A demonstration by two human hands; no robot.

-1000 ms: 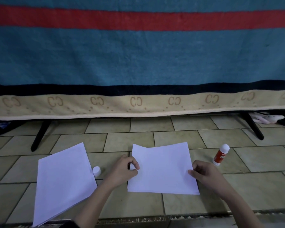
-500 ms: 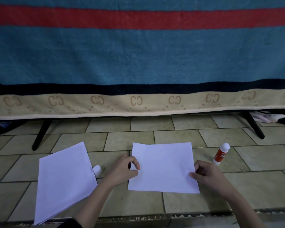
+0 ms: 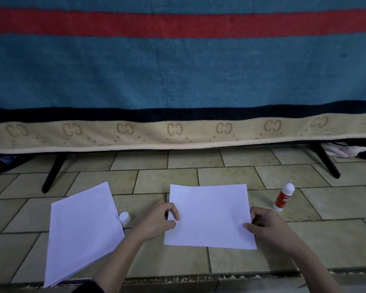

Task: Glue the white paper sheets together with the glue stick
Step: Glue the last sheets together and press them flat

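Observation:
A white paper sheet point(image 3: 209, 214) lies flat on the tiled floor in front of me. My left hand point(image 3: 156, 220) pinches its left edge between thumb and fingers. My right hand point(image 3: 266, 226) holds its right edge, thumb on top. A stack of white paper sheets point(image 3: 82, 231) lies angled on the floor to the left. A red glue stick point(image 3: 283, 197) stands upright to the right of the sheet, uncapped with its white tip showing. Its white cap point(image 3: 124, 217) sits between the stack and my left hand.
A bed draped with a blue, red-striped blanket point(image 3: 178, 70) spans the background, with black legs point(image 3: 53, 172) point(image 3: 325, 161) on the beige tiled floor point(image 3: 199, 263). A raised edge runs along the floor nearest me.
Almost nothing has moved. Both hands stay on the sheet's edges; my right hand has shifted slightly along the right edge.

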